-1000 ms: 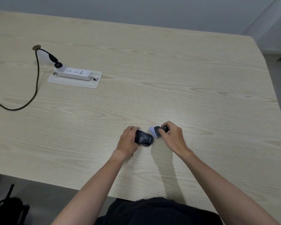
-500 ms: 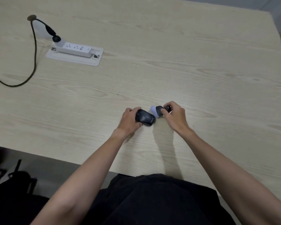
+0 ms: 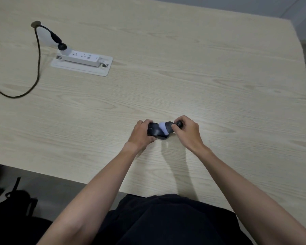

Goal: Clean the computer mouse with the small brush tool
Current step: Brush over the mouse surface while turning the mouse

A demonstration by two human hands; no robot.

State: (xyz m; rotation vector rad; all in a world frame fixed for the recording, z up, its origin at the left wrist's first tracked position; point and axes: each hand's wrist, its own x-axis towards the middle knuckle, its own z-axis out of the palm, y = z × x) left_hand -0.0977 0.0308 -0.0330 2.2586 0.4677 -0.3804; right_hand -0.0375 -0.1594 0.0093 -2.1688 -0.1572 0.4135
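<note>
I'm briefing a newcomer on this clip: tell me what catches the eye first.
Near the table's front edge, the left hand steadies a black mouse while the right hand presses a pale-tipped brush tool against it. Far left, a white power strip sits with a dark cable.
</note>
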